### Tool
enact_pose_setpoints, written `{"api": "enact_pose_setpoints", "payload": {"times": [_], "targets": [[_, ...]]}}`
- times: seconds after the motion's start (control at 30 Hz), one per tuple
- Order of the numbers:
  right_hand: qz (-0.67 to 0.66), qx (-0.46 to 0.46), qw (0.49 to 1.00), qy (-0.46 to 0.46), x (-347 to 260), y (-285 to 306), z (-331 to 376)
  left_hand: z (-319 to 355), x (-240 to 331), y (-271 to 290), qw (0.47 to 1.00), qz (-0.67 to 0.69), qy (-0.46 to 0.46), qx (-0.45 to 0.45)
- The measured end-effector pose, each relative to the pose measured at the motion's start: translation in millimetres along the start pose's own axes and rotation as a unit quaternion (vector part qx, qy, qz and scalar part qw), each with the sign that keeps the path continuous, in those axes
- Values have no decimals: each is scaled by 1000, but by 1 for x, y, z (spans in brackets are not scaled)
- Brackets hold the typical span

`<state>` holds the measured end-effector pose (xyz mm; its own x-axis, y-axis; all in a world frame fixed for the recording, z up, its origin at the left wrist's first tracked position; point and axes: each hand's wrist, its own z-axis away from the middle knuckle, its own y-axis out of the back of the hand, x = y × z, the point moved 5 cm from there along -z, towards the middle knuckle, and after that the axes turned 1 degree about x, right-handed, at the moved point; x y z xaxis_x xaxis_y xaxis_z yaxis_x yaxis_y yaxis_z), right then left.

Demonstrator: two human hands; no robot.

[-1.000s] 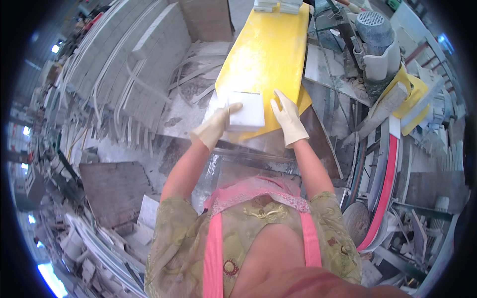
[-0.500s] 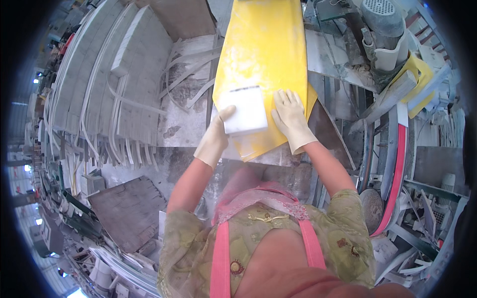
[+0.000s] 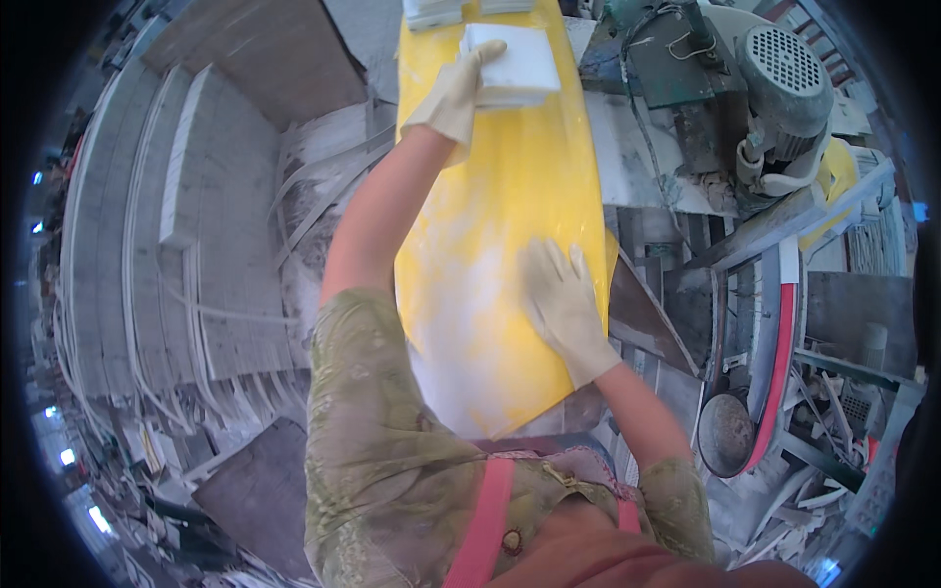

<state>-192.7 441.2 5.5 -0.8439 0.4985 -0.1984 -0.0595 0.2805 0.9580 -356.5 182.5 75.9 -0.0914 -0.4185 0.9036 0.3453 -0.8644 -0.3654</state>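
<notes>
A yellow sheet [image 3: 529, 186], dusted with white powder, covers the long work surface ahead of me. Toward its far end, my left hand [image 3: 459, 93], in a cream rubber glove, grips the left edge of a square white tile [image 3: 520, 61], thumb on top. The tile seems to lie on other white pieces, though I cannot tell how many. My gloved right hand [image 3: 564, 304] is over the near right part of the sheet, fingers apart and slightly blurred, holding nothing. More white tiles [image 3: 434, 12] stand stacked at the sheet's far edge.
Grey slabs [image 3: 127, 235] lean in rows on the left, with thin strips hanging beside them. A dusty motor [image 3: 784, 83] stands at the far right. Below it runs a red-edged belt [image 3: 779, 372] by a round wheel [image 3: 726, 433]. Scrap pieces litter the lower right.
My left hand has carried the white tile away from me to the sheet's far end, where other tiles now show. The right hand stays over the near part. My view has shifted forward.
</notes>
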Motion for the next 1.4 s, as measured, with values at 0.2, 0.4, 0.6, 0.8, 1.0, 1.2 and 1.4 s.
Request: {"api": "enact_pose_setpoints", "payload": {"times": [0.2,0.4,0.6,0.8,1.0,1.2,1.4], "targets": [[-26,-42,999,-8,4,-2,-8,-137,-10,-8,996,76,-46,16],[-58,-61,996,-33,5,1,-8,-203,-29,19,995,73,-56,35],[-64,-57,996,-37,0,10,-13,-198,-23,38,990,-122,-19,68],[-63,-48,996,-40,1,12,-11,-193,2,18,908,-403,-56,101],[-82,-41,995,-41,-1,17,-14,-174,20,9,786,-596,-37,160],[-88,-31,995,-42,-2,22,-13,-132,37,-19,706,-675,-135,168],[-91,-36,994,-38,-4,20,-12,-118,20,-61,490,-710,-503,45]]}}
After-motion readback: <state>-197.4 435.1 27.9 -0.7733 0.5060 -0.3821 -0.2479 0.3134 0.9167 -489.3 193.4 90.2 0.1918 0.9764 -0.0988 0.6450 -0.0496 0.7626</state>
